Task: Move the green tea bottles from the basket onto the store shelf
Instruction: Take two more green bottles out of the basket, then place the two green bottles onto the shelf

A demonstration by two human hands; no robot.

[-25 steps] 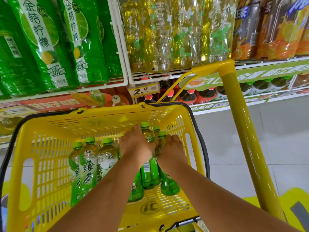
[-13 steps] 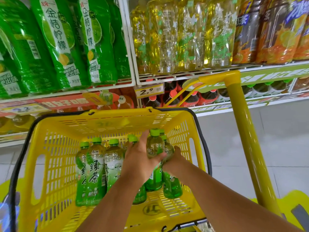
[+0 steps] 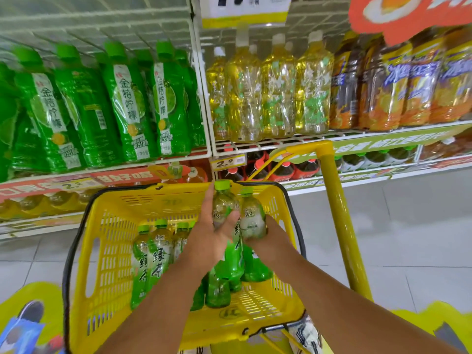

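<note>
Now, room: basket [image 3: 107,251] rim just past the fingertips.
Left hand [image 3: 212,241]: fingers wrap one green tea bottle [image 3: 223,208].
Right hand [image 3: 268,241]: grips another bottle [image 3: 251,218].

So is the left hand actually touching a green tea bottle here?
Touching. The head view shows the left hand with its thumb and fingers wrapped around a green tea bottle, raised above the yellow basket.

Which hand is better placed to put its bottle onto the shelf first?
Probably the left hand: its green tea bottle is raised higher, cap near the basket rim. The right hand holds its bottle lower.
</note>
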